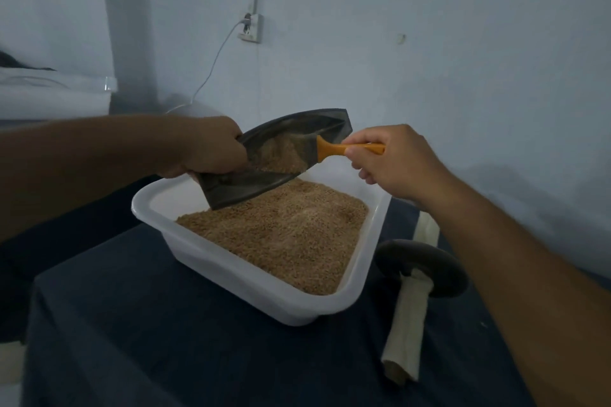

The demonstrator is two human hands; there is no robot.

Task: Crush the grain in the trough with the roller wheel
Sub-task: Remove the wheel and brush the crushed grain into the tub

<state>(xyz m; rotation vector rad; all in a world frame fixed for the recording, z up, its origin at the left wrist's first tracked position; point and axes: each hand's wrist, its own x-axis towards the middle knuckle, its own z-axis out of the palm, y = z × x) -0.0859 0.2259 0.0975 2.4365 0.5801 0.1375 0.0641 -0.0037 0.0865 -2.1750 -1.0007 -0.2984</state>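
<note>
My left hand (211,145) grips the near end of a dark metal trough (244,187) and holds it tilted above a white plastic tub (231,277). A little brown grain (281,155) lies inside the trough. My right hand (390,158) pinches the orange handle of a small tool (334,149) whose head sits in the trough against the grain. The tub is filled with brown grain (291,231). The roller wheel (439,261), a dark disc on a cloth-wrapped axle (406,324), lies on the table right of the tub, untouched.
The tub and wheel sit on a table covered with a dark blue cloth (148,324). A pale blue wall stands close behind, with a socket and white cable (251,28). White bedding (49,92) lies at the far left.
</note>
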